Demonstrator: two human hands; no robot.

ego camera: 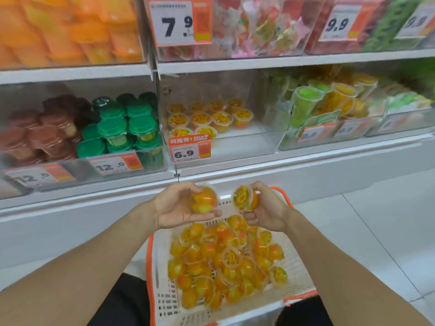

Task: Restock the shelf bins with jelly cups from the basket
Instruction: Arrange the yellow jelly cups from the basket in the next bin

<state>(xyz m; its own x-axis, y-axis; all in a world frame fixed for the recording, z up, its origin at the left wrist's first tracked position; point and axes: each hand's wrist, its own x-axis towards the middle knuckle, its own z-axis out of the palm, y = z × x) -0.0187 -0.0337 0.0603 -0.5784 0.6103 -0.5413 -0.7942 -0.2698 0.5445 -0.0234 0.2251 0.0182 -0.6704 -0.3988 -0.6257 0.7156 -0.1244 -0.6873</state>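
Note:
A white basket with orange trim (162,274) sits low in front of me, filled with several orange jelly cups (226,262). Above its far end my left hand (176,205) holds one orange jelly cup (203,200), fingers curled round it. My right hand (266,208) grips another jelly cup (243,197), its lid turned toward me. Straight ahead, the clear shelf bin (259,142) with the 6.9 price tag (189,150) holds several matching cups (211,118) at its back left; its right and front floor is bare.
Left of that bin, green-lidded cups (127,128) and brown-lidded cups (44,135) fill a bin tagged 12.0. To the right stand bins of green and yellow cups (329,102). An upper shelf carries orange packs and wrapped sweets. White tiled floor (376,220) lies at the right.

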